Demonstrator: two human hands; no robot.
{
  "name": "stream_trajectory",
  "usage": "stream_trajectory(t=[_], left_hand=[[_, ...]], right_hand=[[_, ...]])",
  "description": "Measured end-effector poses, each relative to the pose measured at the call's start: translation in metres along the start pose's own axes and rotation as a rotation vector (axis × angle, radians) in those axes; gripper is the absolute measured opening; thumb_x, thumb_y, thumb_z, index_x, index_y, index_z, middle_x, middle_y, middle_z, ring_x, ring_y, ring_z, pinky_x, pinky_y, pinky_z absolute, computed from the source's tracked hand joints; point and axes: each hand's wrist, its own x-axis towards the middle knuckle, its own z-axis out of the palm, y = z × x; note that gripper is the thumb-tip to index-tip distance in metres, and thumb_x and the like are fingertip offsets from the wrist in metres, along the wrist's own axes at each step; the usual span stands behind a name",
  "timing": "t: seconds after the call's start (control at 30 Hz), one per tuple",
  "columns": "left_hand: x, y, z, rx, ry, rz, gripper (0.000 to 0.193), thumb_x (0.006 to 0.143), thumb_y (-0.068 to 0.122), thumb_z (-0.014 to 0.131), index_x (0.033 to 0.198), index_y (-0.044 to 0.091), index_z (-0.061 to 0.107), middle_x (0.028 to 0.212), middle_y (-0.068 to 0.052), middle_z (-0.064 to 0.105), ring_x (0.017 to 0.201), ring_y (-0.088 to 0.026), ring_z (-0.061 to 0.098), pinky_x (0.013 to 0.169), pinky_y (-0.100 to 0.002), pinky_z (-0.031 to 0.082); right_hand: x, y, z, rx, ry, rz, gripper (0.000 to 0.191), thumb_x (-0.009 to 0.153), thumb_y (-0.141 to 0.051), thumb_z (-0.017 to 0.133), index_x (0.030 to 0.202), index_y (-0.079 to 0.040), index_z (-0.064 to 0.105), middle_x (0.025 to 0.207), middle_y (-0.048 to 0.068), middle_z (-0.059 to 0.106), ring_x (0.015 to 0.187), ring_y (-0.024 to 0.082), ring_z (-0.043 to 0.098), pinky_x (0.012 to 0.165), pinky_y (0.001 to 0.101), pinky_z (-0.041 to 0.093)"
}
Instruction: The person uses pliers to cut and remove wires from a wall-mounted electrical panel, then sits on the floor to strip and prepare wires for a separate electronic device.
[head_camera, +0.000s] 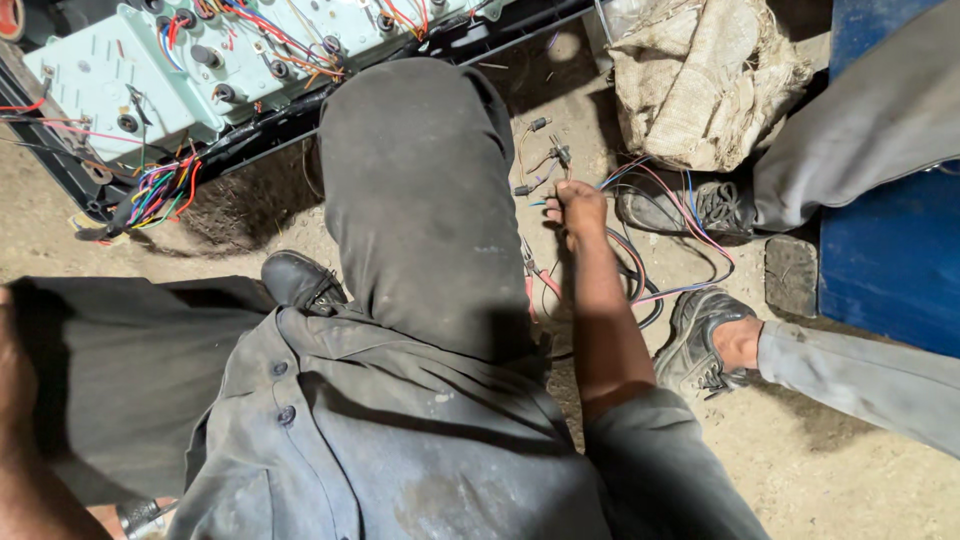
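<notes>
We are looking down over a raised knee (425, 200) in dark trousers at a dirt floor (800, 470). Our right hand (578, 208) reaches out to the right of that knee, its fingers curled and pressed together around a thin bundle of wires (545, 165). The bundle rises from the fist toward the far side, ending in small plugs that fan out just beyond the knuckles, so its long axis runs near to far, roughly in line with the forearm. Behind the hand, more red, blue and black wires (690, 260) loop across the floor to the right, passing close to a worn shoe (700, 205) of another person, whose second shoe (700, 340) sits nearer to us.

Our left hand (15, 370) shows only as a dark edge at the near left border; we cannot tell how its fingers are set. It lies well apart from the bundle, so the right hand is by far the nearer one.

At far left lies a pale green instrument panel (130, 70), back side up, with coloured wires trailing from it. A sack (700, 80) rests at far right.
</notes>
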Motion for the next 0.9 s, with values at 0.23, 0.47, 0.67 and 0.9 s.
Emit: stream_trajectory(t=[0.23,0.47,0.67,0.9], left_hand=[[-0.003,-0.018,0.002,0.046,-0.048,-0.045,0.042,0.127,0.026,0.043,0.120,-0.010,0.064,0.099,-0.021,0.067,0.086,-0.030,0.061,0.080,-0.043,0.050],[0.004,0.007,-0.004,-0.113,-0.008,0.010,0.043,0.129,0.028,0.045,0.127,-0.012,0.063,0.113,-0.023,0.066,0.099,-0.033,0.063,0.087,-0.044,0.049],[0.030,0.124,-0.035,-0.562,-0.086,-0.168,0.030,0.123,0.021,0.053,0.135,-0.006,0.058,0.116,-0.016,0.068,0.105,-0.018,0.061,0.094,-0.032,0.051],[0.069,0.365,-0.074,-0.718,-0.209,0.245,0.021,0.102,0.015,0.077,0.120,0.004,0.077,0.104,-0.008,0.074,0.084,-0.015,0.064,0.073,-0.027,0.051]], right_hand=[[-0.008,-0.010,0.000,0.053,-0.103,0.026,0.018,0.104,-0.010,0.058,0.113,0.001,0.068,0.093,0.011,0.072,0.073,0.017,0.071,0.060,0.0267,0.060],[-0.029,-0.025,0.003,0.116,-0.213,0.055,0.018,0.105,-0.013,0.053,0.112,-0.001,0.064,0.102,0.010,0.075,0.083,0.019,0.074,0.071,0.0294,0.062],[-0.079,-0.081,0.004,0.241,-0.355,-0.124,0.015,0.107,-0.014,0.054,0.117,-0.004,0.061,0.106,0.010,0.072,0.086,0.016,0.071,0.079,0.0287,0.060],[-0.171,-0.215,0.021,0.183,-0.587,-0.558,0.020,0.110,-0.017,0.059,0.116,0.002,0.063,0.097,0.012,0.070,0.075,0.016,0.064,0.070,0.0271,0.053]])
